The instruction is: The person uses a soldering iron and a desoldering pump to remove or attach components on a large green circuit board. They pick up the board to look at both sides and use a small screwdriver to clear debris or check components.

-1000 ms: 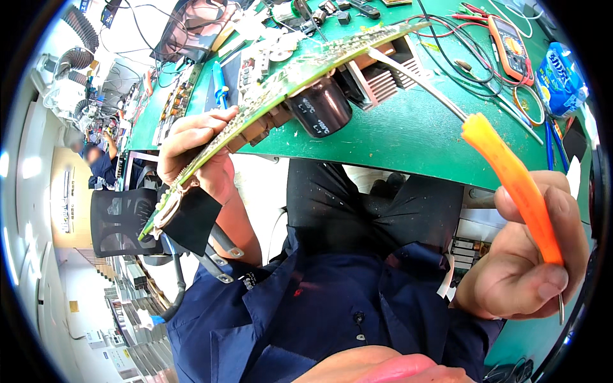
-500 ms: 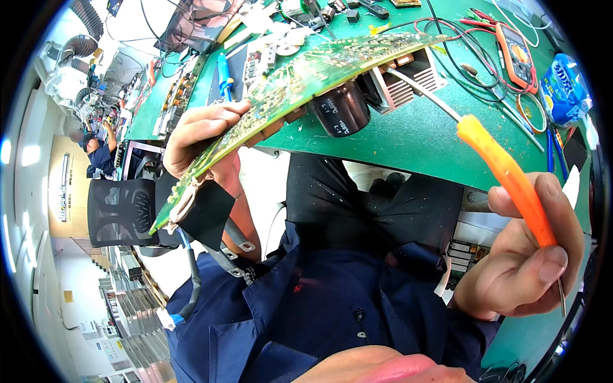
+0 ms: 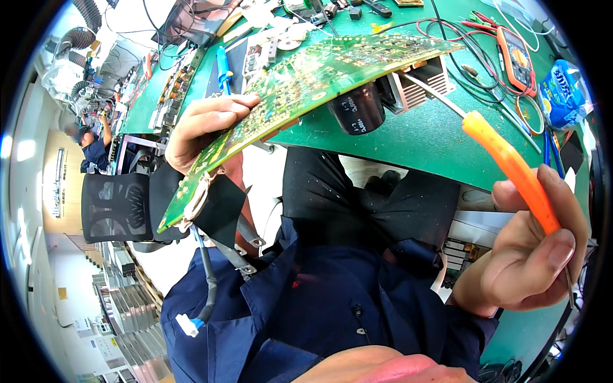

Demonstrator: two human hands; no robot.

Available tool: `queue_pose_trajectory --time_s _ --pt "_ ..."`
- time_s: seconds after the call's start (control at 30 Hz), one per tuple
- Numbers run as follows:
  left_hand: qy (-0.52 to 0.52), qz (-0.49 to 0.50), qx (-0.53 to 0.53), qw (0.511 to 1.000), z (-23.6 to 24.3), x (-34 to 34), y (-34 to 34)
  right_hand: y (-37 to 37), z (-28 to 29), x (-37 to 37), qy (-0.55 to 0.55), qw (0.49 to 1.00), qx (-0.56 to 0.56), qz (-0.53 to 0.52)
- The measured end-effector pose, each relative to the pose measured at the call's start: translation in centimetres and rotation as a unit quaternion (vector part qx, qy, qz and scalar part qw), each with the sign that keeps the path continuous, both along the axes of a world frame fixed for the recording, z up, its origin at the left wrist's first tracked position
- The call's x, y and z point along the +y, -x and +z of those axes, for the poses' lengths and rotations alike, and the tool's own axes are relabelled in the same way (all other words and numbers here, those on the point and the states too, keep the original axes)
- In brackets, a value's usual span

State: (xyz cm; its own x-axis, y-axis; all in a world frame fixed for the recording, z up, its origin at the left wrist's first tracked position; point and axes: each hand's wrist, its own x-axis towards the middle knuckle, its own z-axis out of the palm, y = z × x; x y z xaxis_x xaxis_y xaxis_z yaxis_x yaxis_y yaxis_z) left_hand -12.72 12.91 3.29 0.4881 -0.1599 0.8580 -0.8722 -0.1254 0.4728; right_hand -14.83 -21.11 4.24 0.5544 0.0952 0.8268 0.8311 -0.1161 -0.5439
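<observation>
My left hand [image 3: 207, 127] is closed on the left part of a green circuit board [image 3: 300, 83], tilted above the table's near edge. Under the board hang a dark round capacitor [image 3: 357, 110] and a finned metal heatsink [image 3: 418, 89]. Leads with a white connector [image 3: 188, 324] and metal lugs dangle from its lower left end. My right hand [image 3: 527, 252] grips an orange-handled tool [image 3: 507, 159] with a thin metal shaft. The far tip of that shaft meets the heatsink; whether it touches a screw there is hidden. A short metal end sticks out below my right hand.
On the green table [image 3: 383, 150] lie an orange multimeter [image 3: 516, 59] with coiled leads, a blue packet [image 3: 566, 94], a tape roll [image 3: 530, 115] and a blue-handled tool [image 3: 223, 69]. At the far left are a black chair [image 3: 115, 207] and another person [image 3: 96, 145].
The board has shifted a little to the right in my left hand, its dangling leads moving along. My right hand and the orange-handled tool have moved slightly right too.
</observation>
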Motion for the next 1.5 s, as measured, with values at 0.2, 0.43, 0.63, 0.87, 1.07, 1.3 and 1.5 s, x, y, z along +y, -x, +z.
queue_pose_trajectory --time_s 0.2,0.43,0.63,0.87,1.07,1.3,1.5 --pt "0.016 0.003 -0.014 1.0 -1.4 0.3 -0.8 0.7 -0.6 0.7 -0.008 0.998 0.006 -0.064" --pt "0.019 -0.001 -0.008 1.0 -0.8 0.0 -0.4 0.9 -0.7 1.0 -0.044 0.991 0.022 -0.124" --pt "0.016 0.005 -0.014 1.0 -0.9 -0.5 -0.3 0.4 0.1 -0.4 0.009 0.995 0.021 -0.095" --pt "-0.029 0.014 -0.029 0.999 -0.9 0.0 -0.4 -0.1 1.1 -1.3 0.045 0.99 0.004 -0.136" --pt "-0.04 -0.008 -0.011 0.999 -1.3 0.8 -0.3 -1.0 2.2 -2.2 0.088 0.983 -0.01 -0.162" --pt "-0.076 0.001 -0.045 0.996 -0.9 0.5 -0.4 -1.7 2.9 -2.0 0.097 0.981 -0.013 -0.169" --pt "-0.055 -0.005 -0.035 0.998 -1.4 0.2 -0.3 -1.5 2.6 -1.0 0.095 0.98 -0.001 -0.177"
